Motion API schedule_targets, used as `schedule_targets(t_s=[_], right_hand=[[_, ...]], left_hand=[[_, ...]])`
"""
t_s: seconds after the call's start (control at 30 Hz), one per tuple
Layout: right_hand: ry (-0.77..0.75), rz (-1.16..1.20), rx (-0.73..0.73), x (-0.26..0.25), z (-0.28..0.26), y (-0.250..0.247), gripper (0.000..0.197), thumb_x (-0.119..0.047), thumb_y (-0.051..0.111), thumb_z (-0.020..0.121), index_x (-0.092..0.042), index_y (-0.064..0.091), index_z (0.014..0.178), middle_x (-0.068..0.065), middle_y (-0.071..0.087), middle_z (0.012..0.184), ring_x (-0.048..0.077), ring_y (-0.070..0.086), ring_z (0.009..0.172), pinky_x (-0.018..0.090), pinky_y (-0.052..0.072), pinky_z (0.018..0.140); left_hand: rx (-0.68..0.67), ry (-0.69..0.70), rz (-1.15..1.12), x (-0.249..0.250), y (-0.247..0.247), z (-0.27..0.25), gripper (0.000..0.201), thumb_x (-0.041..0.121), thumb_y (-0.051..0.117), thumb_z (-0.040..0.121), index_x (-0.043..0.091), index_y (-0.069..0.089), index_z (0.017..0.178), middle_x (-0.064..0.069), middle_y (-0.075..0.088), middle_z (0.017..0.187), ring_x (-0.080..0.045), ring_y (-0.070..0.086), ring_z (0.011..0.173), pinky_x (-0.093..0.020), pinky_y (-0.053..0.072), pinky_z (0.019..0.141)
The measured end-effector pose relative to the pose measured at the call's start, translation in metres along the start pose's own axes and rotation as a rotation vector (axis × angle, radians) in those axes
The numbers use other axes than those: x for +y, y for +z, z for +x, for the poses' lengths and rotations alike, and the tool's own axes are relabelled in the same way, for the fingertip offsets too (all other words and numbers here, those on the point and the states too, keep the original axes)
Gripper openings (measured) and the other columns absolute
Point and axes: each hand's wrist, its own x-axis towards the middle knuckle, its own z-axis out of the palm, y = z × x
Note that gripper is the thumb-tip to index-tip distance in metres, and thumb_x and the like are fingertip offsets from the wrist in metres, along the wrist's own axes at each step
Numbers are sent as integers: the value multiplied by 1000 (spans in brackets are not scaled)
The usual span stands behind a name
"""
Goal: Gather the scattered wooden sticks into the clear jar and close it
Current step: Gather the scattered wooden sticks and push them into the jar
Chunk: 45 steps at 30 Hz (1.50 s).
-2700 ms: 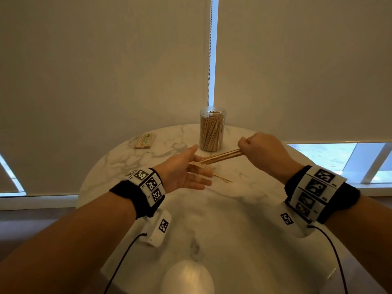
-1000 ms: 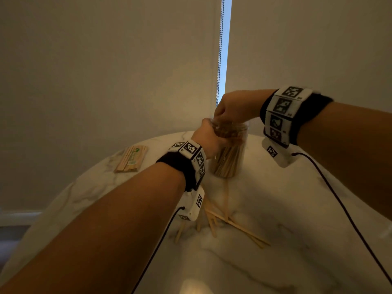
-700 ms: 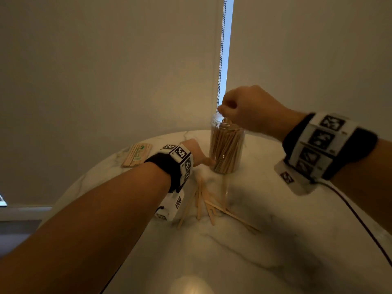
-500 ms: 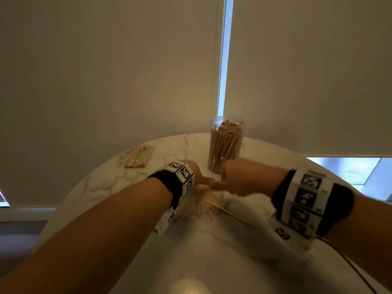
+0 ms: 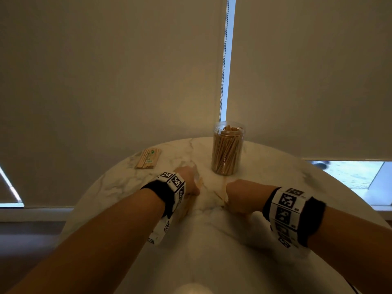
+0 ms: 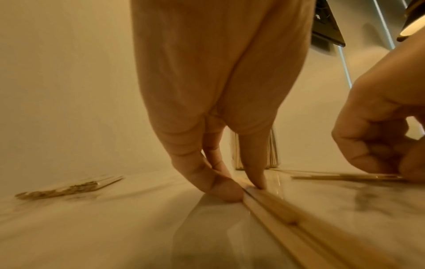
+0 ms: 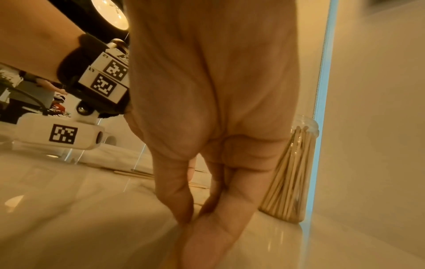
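The clear jar [image 5: 227,149] stands open at the back of the marble table [image 5: 212,251], packed with upright wooden sticks; I see no lid. A few loose sticks [image 6: 287,223] lie on the table in front of it. My left hand [image 6: 243,189] has its thumb and index finger pinched on the far ends of these sticks. My right hand [image 7: 190,220] is down on the table just right of it, with its fingers curled over other loose sticks [image 6: 345,176]. In the head view both hands [image 5: 195,187] [image 5: 231,200] hide most of the sticks.
A wrapped packet of sticks [image 5: 148,159] lies at the table's back left. Roller blinds hang close behind the jar, with a bead chain [image 5: 223,60] between them. A pale rounded object [image 5: 191,289] sits at the near edge. The table's right side [image 5: 307,177] is bare.
My right hand left the jar's mouth and dropped to the table. My left hand let go of the jar and came down onto the loose sticks.
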Motion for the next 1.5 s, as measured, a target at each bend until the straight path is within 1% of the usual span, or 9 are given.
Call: schedule_targets(t_s=[0.13, 0.23, 0.4, 0.5, 0.63, 0.77, 1.13, 1.3, 1.5], right_hand=[[63, 29, -77, -2, -14, 2, 24, -21, 55, 94, -1, 68, 94, 11, 66, 85, 15, 51, 59, 27, 45, 62], [116, 149, -145, 3, -19, 3, 36, -34, 60, 91, -2, 72, 104, 8, 72, 92, 19, 63, 72, 27, 55, 66], [124, 533, -234, 8, -30, -16, 32, -25, 54, 97, 2, 67, 108, 13, 75, 97, 24, 74, 83, 36, 62, 77], [146, 675, -127, 9, -28, -27, 30, -18, 44, 100, 4, 63, 106, 15, 74, 94, 25, 71, 76, 36, 62, 75], [172, 528, 37, 5, -14, -27, 30, -11, 39, 97, 4, 63, 108, 14, 60, 95, 24, 55, 78, 32, 48, 64], [173, 318, 33, -6, -5, -6, 40, -25, 39, 105, 1, 59, 127, 19, 60, 124, 27, 55, 102, 31, 41, 83], [185, 121, -4, 3, -20, 5, 35, -30, 53, 96, -1, 67, 111, 7, 57, 93, 21, 52, 82, 27, 40, 69], [272, 467, -57, 17, -38, 2, 41, -34, 43, 97, -8, 61, 71, 2, 60, 63, 16, 42, 50, 24, 37, 52], [269, 755, 225, 24, -59, -6, 38, -31, 45, 94, -7, 67, 74, 11, 75, 86, 18, 47, 58, 23, 37, 47]], left_hand=[[25, -26, 57, -9, 0, -17, 75, 56, 82, 71, -3, 67, 115, -17, 72, 111, -32, 67, 105, -34, 53, 82], [53, 11, 177, -7, 4, -29, 62, 48, 80, 78, -1, 67, 113, -16, 70, 114, -31, 66, 105, -32, 50, 75], [148, 112, 260, 4, 16, -38, 52, 24, 67, 94, 2, 50, 138, -14, 55, 138, -29, 54, 125, -33, 45, 99], [109, 139, 287, 8, 20, -40, 49, 27, 63, 96, 6, 51, 139, -12, 53, 142, -28, 53, 128, -33, 44, 101], [15, 137, 299, 9, 16, -40, 45, 26, 67, 93, 2, 56, 130, -12, 60, 128, -30, 59, 117, -30, 44, 81], [-22, 129, 305, 2, 16, -39, 36, 23, 59, 97, 1, 57, 125, -16, 60, 128, -32, 60, 115, -30, 44, 80], [70, 135, 426, -6, 40, -50, 26, 17, 44, 99, 5, 43, 122, -20, 52, 122, -35, 55, 111, -45, 48, 94], [117, 131, 462, -4, 49, -61, 24, 14, 40, 99, 5, 43, 122, -18, 49, 121, -33, 55, 108, -44, 47, 90], [48, 194, 402, 9, 44, -84, 27, 14, 38, 102, 5, 41, 127, -19, 50, 126, -37, 55, 113, -41, 42, 87]])
